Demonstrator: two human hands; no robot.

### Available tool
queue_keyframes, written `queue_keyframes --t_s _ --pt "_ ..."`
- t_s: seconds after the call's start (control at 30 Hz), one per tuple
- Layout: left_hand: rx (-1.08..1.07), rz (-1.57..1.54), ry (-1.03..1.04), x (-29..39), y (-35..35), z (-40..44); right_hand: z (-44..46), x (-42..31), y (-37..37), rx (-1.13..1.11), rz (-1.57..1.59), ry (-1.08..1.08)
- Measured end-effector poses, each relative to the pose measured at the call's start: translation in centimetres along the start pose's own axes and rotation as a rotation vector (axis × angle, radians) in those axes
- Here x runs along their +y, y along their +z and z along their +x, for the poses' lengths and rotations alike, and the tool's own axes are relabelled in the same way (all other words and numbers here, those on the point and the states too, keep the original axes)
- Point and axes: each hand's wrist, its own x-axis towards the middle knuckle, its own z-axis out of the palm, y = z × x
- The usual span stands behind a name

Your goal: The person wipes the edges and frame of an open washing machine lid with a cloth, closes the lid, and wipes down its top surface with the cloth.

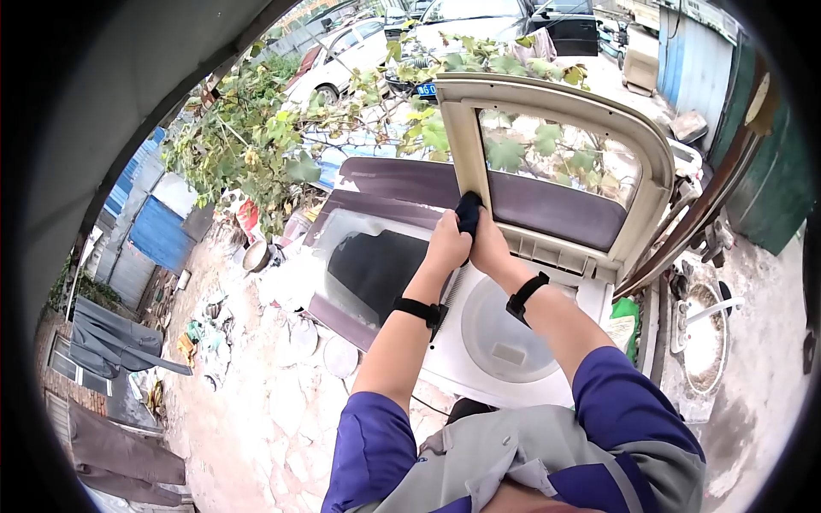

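A dark cloth-like item is gripped between my two hands, in front of the open washing machine. My left hand has its fingers closed round the item's left side. My right hand presses against its right side with closed fingers. Just behind them rises the raised lid, a beige frame with a clear window. Below my hands lies the machine's white top with a round translucent inner cover. To the left is a second dark, glassy lid.
Leafy vines hang behind the machine, with parked cars beyond. A basin with a tap stands at the right. Trousers and a grey cloth hang at the left. A green bag sits beside the machine.
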Motion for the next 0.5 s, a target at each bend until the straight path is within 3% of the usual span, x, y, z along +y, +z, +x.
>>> queue_keyframes --t_s 0.2,0.33,0.5 --pt "0.021 -0.053 0.002 -0.9 0.2 -0.3 -0.4 -0.2 0.1 -0.034 -0.045 0.14" --pt "0.157 -0.024 0.101 0.6 -1.5 0.6 3.3 -2.0 -1.5 -0.15 -0.09 0.188" --pt "0.317 -0.117 0.255 5.7 -6.5 4.2 7.6 -9.4 -6.1 -0.06 -0.223 0.003"
